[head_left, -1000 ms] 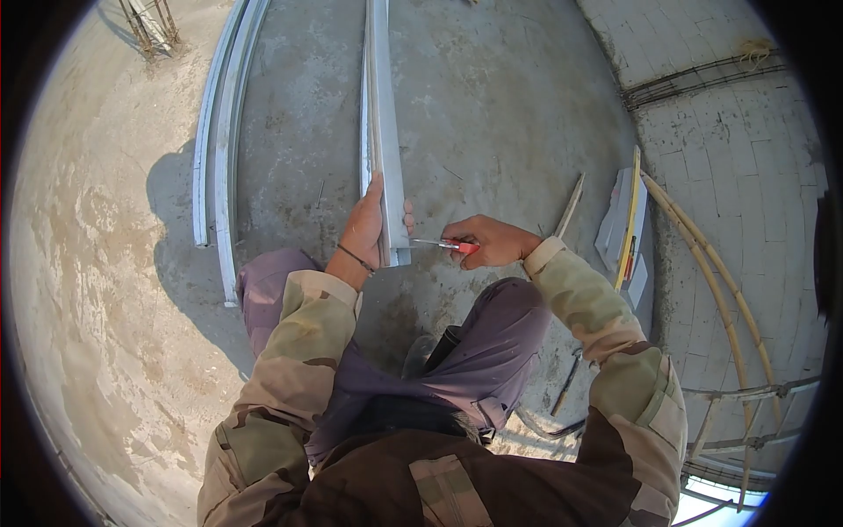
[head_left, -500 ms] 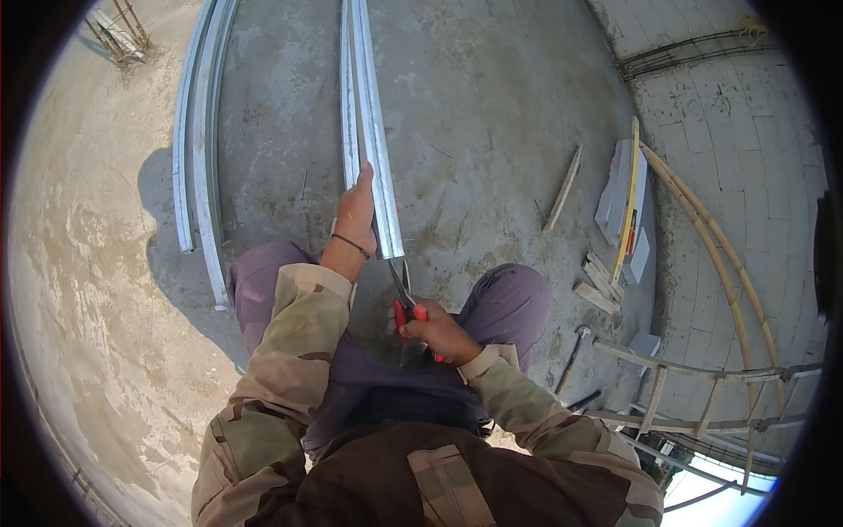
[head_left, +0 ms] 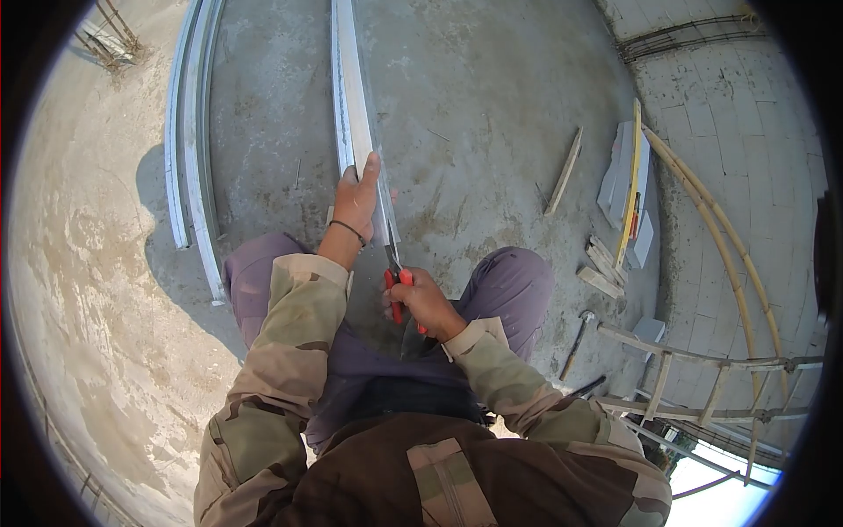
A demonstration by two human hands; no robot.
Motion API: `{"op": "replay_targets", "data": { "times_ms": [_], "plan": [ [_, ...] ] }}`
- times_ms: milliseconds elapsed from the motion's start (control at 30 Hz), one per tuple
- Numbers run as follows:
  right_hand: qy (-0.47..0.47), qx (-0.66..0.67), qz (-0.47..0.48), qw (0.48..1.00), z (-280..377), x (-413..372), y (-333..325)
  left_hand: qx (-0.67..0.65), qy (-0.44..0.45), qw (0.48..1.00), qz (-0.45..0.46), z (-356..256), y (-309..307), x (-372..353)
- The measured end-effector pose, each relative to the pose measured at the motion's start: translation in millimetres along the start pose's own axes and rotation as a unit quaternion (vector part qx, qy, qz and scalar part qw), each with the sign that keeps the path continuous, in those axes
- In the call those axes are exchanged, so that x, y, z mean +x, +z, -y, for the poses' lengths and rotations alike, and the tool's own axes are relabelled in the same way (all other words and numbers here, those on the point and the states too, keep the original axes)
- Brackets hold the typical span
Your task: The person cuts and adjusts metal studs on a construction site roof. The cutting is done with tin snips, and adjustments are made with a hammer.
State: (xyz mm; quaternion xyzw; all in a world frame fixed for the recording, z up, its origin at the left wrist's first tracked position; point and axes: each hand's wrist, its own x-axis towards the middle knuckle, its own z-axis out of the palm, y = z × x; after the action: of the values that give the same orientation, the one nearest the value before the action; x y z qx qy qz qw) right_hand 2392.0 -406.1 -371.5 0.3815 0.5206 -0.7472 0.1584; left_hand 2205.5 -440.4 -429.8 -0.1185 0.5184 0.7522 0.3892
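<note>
Galvanised metal channel [head_left: 347, 88] lay lengthwise on the concrete floor [head_left: 492, 114], its near end clamped by the left hand [head_left: 356, 204]. The right hand [head_left: 421, 303] squeezed red-handled snips [head_left: 391, 266] at that end; the cut looked barely begun.

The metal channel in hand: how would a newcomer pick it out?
On the concrete floor, look just ahead of the person's knees. The channel runs straight away, its near end gripped by the left hand, red-handled snips at its tip. The other channels lie untouched, further left.
</note>
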Motion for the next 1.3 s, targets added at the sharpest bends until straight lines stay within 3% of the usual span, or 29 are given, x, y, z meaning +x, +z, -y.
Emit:
{"op": "replay_targets", "data": {
  "times_ms": [300,1133,1300],
  "plan": [
    [0.038,0.080,-0.020,0.996,-13,5,5,0.023,0.007,1.000,-0.008,12,-1,7],
    [0.043,0.056,-0.065,0.995,-18,4,13,0.028,0.006,0.999,-0.017,17,-8,12],
    [0.017,0.042,-0.039,0.998,-15,13,7,0.030,0.012,0.999,-0.013,19,-8,11]
  ]
}}
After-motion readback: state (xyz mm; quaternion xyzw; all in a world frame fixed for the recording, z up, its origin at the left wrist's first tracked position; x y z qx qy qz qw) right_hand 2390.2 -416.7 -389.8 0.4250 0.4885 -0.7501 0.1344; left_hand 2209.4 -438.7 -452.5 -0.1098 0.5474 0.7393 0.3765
